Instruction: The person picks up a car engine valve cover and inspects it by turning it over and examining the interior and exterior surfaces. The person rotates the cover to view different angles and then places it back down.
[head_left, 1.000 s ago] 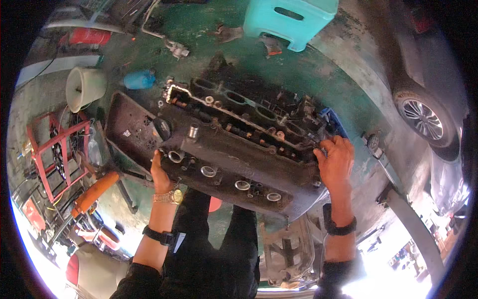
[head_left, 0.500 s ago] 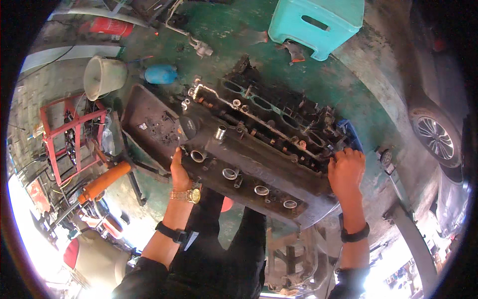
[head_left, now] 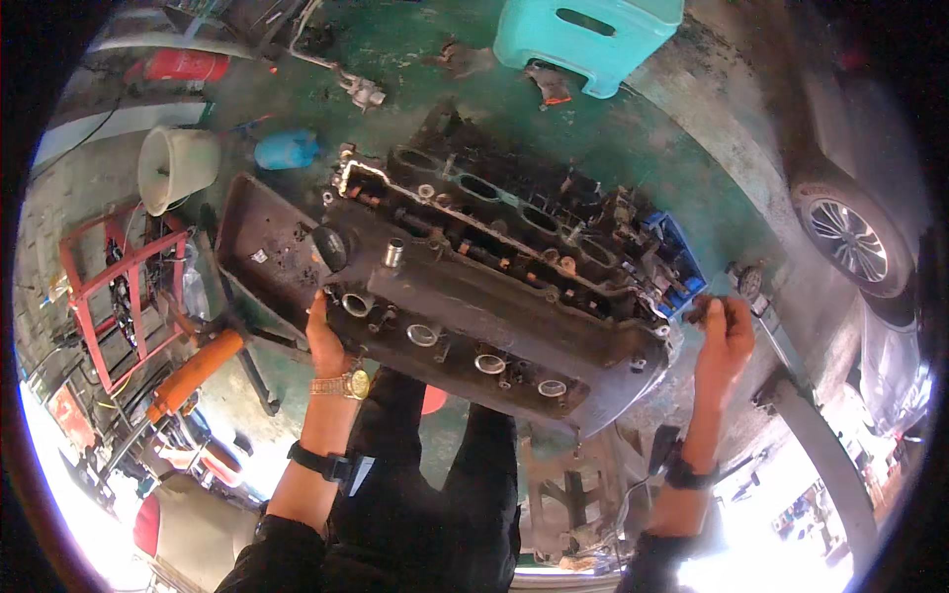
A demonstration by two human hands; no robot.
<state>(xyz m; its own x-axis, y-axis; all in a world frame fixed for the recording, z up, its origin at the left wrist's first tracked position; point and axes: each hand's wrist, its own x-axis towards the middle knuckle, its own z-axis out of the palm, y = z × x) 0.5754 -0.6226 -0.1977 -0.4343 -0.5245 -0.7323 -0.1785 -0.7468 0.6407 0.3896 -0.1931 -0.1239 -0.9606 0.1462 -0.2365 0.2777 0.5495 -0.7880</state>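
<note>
A: Where is the cover, and how is it held?

B: A dark, grimy, elongated cover with four metal-rimmed round holes (head_left: 465,316) is seen slanted in front of the person's legs, along the near side of a dark metal engine assembly with a long opened bay (head_left: 499,203). Its near left edge is grasped by the bare left hand (head_left: 328,344).

A: And the right hand?

B: The bare right hand (head_left: 729,338) is held off the cover's right end, near a blue, box-like plastic object (head_left: 689,259). Its fingers are curled inward; whether a small dark piece is pinched there cannot be told, as the fingertips are too small and dim.

A: How is this best handled?

B: A firm hold at the left edge is judged wise, since the right end is touched by neither hand and could be swung or dipped. Anything loose is best carried well clear of the opened bay, where a dropped bit would be hard to retrieve. The short, upright silver metal cylinder (head_left: 394,253) on the cover should not be knocked, and grit from the brown-black, shallow metal pan (head_left: 252,222) at left should be kept out.
</note>
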